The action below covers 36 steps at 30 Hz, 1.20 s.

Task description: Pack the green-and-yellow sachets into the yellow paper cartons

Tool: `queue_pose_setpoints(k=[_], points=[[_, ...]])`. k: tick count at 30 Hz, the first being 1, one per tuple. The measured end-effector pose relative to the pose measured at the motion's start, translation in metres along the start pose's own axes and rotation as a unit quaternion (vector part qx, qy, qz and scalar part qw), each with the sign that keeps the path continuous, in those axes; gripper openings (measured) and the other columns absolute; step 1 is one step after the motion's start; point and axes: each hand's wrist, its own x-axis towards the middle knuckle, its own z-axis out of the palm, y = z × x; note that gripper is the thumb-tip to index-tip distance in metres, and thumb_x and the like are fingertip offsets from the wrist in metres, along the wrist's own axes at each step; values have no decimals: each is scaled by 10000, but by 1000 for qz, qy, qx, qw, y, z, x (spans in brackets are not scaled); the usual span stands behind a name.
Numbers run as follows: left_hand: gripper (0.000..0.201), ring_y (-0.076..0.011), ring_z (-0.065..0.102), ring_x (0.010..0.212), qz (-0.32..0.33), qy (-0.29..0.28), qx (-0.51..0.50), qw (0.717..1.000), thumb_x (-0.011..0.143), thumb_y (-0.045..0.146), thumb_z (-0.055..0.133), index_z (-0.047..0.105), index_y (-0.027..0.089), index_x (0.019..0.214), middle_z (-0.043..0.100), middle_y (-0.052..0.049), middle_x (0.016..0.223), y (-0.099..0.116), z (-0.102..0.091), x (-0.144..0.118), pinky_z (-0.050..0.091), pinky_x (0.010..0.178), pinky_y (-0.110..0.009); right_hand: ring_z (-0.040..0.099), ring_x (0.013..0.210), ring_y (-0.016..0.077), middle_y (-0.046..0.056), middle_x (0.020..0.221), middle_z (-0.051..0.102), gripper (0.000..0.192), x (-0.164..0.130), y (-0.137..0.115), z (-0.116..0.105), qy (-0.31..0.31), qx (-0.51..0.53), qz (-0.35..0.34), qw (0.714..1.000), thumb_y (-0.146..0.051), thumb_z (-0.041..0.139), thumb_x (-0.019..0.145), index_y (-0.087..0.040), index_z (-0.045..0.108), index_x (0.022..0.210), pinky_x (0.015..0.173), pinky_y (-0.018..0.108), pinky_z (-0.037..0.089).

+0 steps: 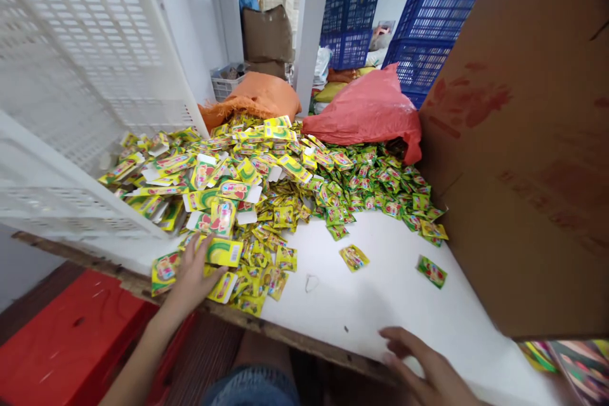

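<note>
My left hand (193, 276) rests at the table's front edge on a few flattened yellow-and-green cartons, its fingers and thumb spread apart. One carton (223, 252) pokes out past its fingertips; whether the hand grips any of them, I cannot tell. Beside it lie small yellow sachets (257, 279). My right hand (423, 365) hovers low over the front of the white table (323, 304), fingers slightly bent and apart, with nothing visible in it. A lone yellow sachet (354, 258) and a green sachet (432, 271) lie beyond it.
A white crate (176, 70) on its side holds cartons at left. An orange sack (266, 94) and a red sack (366, 111) spill sachets at the back. A tall cardboard box (514, 171) stands right. A red stool (71, 336) is below the table; blue crates (423, 19) are stacked behind.
</note>
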Motion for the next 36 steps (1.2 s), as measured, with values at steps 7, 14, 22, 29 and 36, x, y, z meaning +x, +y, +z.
queue_pose_setpoints(k=[7, 14, 22, 29, 36], points=[[539, -297, 354, 1247, 26, -20, -33, 999, 809, 411, 487, 359, 244, 1305, 428, -117, 1320, 31, 13, -9, 342, 942, -469, 587, 859, 176, 47, 916, 636, 226, 54, -108, 79, -60, 122, -168, 976, -306, 482, 824, -205, 591, 994, 805, 299, 446], [452, -279, 312, 1277, -9, 114, 7, 993, 823, 378, 472, 431, 249, 1253, 387, -95, 1368, 34, -17, -25, 172, 1045, -477, 401, 1150, 232, 77, 1188, 477, 379, 86, -159, 145, 50, 56, -282, 957, -137, 566, 725, -235, 549, 1091, 979, 415, 317], [450, -305, 325, 1262, -4, 73, 3, 997, 804, 384, 477, 436, 247, 1231, 413, -106, 1324, 17, 4, -24, 233, 1026, -502, 220, 1278, 320, 63, 1367, 364, 726, 141, -175, 151, 94, -72, -312, 943, -6, 586, 589, -290, 453, 1244, 993, 507, 202], [600, -272, 287, 1298, 35, 105, -205, 972, 775, 318, 555, 320, 186, 1311, 356, -127, 1371, 79, -3, -10, 224, 1073, -454, 531, 936, 192, 41, 1002, 616, 242, 112, -171, 99, 140, 66, -250, 956, -241, 465, 851, -219, 557, 1074, 827, 325, 381], [280, -226, 632, 871, 19, -278, -453, 847, 730, 327, 609, 645, 149, 943, 697, -72, 925, 146, 28, -7, 494, 793, -317, 546, 873, 157, 11, 961, 630, 201, 84, -130, 52, 53, 131, -253, 957, -326, 520, 828, -231, 588, 991, 777, 269, 400]])
